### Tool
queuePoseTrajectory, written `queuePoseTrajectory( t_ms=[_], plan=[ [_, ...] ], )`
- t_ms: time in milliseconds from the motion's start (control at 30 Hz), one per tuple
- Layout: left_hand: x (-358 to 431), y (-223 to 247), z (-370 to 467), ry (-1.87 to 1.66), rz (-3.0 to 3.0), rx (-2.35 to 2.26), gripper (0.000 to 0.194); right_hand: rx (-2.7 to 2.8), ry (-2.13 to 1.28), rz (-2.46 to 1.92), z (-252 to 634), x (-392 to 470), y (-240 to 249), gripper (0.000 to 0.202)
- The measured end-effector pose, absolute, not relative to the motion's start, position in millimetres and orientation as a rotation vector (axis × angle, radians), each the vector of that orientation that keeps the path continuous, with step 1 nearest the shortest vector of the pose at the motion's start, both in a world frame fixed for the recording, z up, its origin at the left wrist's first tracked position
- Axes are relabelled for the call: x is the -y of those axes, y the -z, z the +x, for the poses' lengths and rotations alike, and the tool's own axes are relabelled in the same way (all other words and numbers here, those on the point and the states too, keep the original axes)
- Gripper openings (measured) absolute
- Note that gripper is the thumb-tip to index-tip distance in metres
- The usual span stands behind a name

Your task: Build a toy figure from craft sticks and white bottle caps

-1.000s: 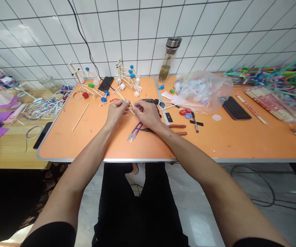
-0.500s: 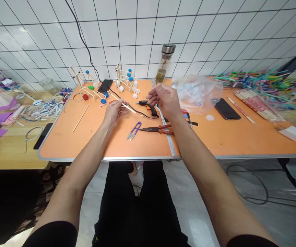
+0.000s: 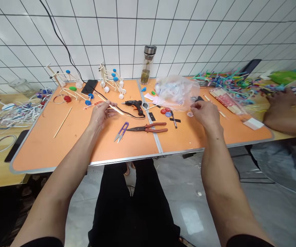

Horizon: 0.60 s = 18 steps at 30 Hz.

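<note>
My left hand [image 3: 100, 113] is closed on thin wooden sticks [image 3: 116, 109] that poke out past its fingertips. Just right of it lies a black hot glue gun [image 3: 134, 105] with its cord trailing. My right hand [image 3: 206, 115] hovers over the right side with fingertips pinched together; whether anything is between them is hidden. Close to those fingertips is a small pale disc [image 3: 190, 114]. Purple thread snips [image 3: 122, 132] and long-nose pliers [image 3: 148, 129] lie between the hands. Behind stand two stick frames with coloured round pieces, one at left [image 3: 73, 88], one nearer the middle [image 3: 111, 80].
A clear plastic bag [image 3: 175, 91] holds pale pieces. Beside it are red discs [image 3: 165, 110], a tea bottle [image 3: 148, 65], packaged sticks [image 3: 227, 100] and colourful strips [image 3: 220, 79]. A loose stick [image 3: 62, 122] lies at left. Another person's arm [image 3: 283, 109] rests at far right.
My right hand has moved right, away from the glue gun, to beside the plastic bag. My left hand keeps the sticks. The view has turned right, bringing another person's arm into sight.
</note>
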<state>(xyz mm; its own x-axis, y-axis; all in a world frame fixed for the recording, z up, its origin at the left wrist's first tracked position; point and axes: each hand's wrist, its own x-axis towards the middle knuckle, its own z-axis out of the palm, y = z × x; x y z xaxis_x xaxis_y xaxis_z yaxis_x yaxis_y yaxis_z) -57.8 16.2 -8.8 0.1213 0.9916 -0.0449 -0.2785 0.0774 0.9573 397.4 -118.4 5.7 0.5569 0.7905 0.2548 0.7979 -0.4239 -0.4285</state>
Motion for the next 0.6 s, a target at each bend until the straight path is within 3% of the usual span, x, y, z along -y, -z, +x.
queuePoseTrajectory(
  t_ms=[100,433,600],
  plan=[
    [-13.4,5.2,-57.6,-1.193,1.006,-0.968,0.025,1.237,-0.043,-2.439,398.1,123.6,4.6,0.025],
    [-14.2,4.7,-59.2,-1.203,1.001,-1.008,0.024,1.107,-0.007,-2.556,395.4,133.8,21.5,0.019],
    [-19.2,12.0,-62.5,-1.205,1.011,-0.966,0.023,0.909,0.169,-2.343,409.2,161.5,19.5,0.03]
  ],
)
